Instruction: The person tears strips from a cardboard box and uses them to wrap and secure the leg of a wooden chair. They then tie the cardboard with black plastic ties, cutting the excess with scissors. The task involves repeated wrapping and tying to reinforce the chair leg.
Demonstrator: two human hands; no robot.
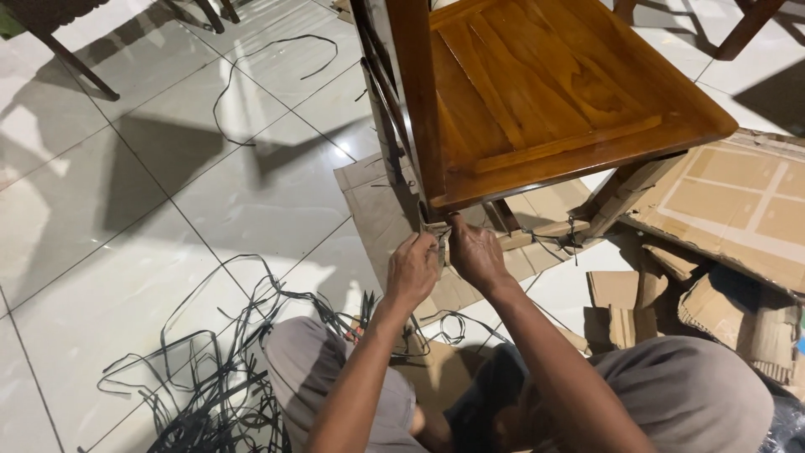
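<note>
A varnished wooden chair [537,92] stands in front of me, its seat seen from above. Both my hands meet at its near front leg [429,220], which is wrapped in brown cardboard. My left hand [412,270] pinches the cardboard wrap on the left side of the leg. My right hand [475,252] grips the wrap and a thin black strap on the right side. The fingertips are partly hidden behind each other. My knees in grey trousers [310,361] are bent below.
A tangle of cut black plastic straps [214,377] lies on the white tiled floor at the lower left. Torn cardboard pieces [738,210] pile up at the right. Other chair legs [80,63] stand at the top left.
</note>
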